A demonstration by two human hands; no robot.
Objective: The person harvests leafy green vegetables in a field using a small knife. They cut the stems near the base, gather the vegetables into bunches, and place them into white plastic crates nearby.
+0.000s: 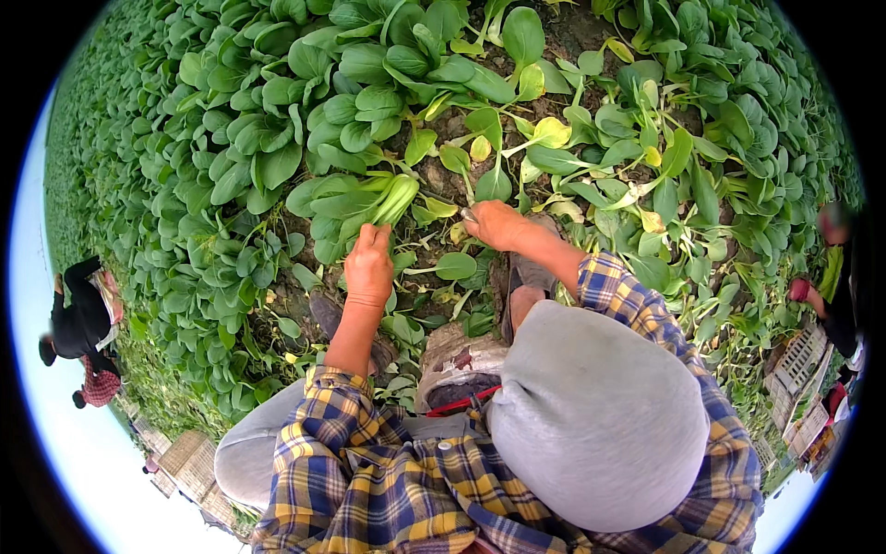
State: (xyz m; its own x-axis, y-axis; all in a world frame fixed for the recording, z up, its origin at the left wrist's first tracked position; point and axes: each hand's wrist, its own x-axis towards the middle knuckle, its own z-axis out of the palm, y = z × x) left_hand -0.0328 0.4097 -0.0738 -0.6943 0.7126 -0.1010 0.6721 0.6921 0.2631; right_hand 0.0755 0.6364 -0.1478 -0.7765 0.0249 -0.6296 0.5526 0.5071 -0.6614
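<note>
My left hand (369, 266) is closed on a head of bok choy (396, 197), whose pale green stalks point up and to the right while its leaves spread to the left. To the right, my right hand (493, 225) is closed around a small tool (468, 214), of which only a bit of metal shows at the fingers; its kind cannot be told. Loose green and yellowing leaves (552, 133) lie on the soil just beyond that hand. Uncut bok choy plants (377, 111) stand directly ahead of my left hand.
Dense rows of bok choy (228, 118) fill the left, with more plants (754, 131) at right. My shoes and a worn padded seat (460, 356) are below my hands. People (79, 318) work at far left, another person (830, 291) at far right, near plastic crates (799, 360).
</note>
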